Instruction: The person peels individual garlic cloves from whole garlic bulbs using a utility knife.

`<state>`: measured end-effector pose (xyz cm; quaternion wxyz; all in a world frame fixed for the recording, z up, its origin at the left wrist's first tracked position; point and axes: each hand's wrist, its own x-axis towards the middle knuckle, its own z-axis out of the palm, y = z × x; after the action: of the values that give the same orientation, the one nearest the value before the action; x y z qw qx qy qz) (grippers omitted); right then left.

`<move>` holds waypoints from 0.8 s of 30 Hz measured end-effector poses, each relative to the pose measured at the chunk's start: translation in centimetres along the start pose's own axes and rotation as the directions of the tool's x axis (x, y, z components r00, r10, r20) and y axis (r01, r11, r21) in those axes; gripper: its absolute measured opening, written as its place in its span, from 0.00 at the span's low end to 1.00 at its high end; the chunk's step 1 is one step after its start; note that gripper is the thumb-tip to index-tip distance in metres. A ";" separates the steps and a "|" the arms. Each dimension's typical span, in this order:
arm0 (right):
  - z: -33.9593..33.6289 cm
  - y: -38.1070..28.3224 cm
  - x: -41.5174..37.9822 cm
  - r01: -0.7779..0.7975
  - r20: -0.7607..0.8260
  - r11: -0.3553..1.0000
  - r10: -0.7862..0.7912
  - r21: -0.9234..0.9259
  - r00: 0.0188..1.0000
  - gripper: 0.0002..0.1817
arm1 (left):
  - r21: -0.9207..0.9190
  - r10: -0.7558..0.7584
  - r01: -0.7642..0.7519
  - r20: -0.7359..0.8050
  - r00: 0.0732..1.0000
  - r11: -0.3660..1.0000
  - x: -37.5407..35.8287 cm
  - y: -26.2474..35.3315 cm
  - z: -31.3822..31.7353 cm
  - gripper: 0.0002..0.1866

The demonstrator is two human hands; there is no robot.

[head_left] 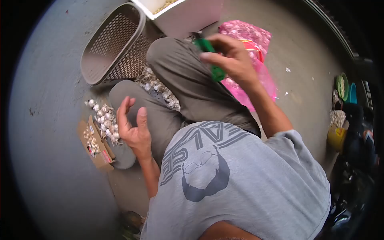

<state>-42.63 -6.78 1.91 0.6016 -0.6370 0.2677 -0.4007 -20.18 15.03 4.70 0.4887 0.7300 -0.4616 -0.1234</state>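
Note:
My right hand (232, 60) is raised over my right knee, its fingers closed round a green-handled tool (215, 66); the tool's dark end is blurred. Over my left thigh, my left hand (136, 130) has its fingers and thumb apart and holds nothing. Just left of it a bunch of garlic bulbs (105, 120) lies beside my leg. A cardboard box (105, 160) with small garlic pieces (93, 145) stands next to the bunch. Between my legs is a heap of garlic scraps and peel (160, 90).
A tilted plastic basket (114, 42) stands ahead on the left, by a white foam box (188, 18). Pink bags (244, 30) lie beyond my right hand. At the far right are a green basket (342, 86), a blue basin (353, 93) and a yellow container (336, 138).

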 end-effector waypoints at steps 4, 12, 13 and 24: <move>7.3 -4.9 1.1 0.139 0.256 0.959 -0.202 0.245 0.945 0.17 | -0.342 0.032 0.061 0.261 0.965 0.938 2.0 1.8 5.8 0.25; -1.7 6.1 -9.0 -0.068 -0.041 0.963 0.059 -0.259 0.997 0.10 | -0.602 -0.173 0.289 0.244 0.954 0.744 1.1 -0.3 6.7 0.15; -4.8 8.0 -13.2 -0.268 -0.113 0.894 0.243 -0.358 0.963 0.11 | -0.605 -0.207 0.286 0.198 0.958 0.743 1.1 -1.1 6.2 0.15; -17.8 42.2 -33.9 -0.400 -0.223 0.385 0.891 0.832 0.394 0.13 | -0.455 -0.313 0.301 0.050 0.948 0.838 2.7 -4.3 6.3 0.17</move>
<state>-69.65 5.74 -46.65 0.7584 -0.0155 0.5416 -0.3623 -20.34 9.48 -1.24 0.6264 0.6603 -0.2901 -0.2958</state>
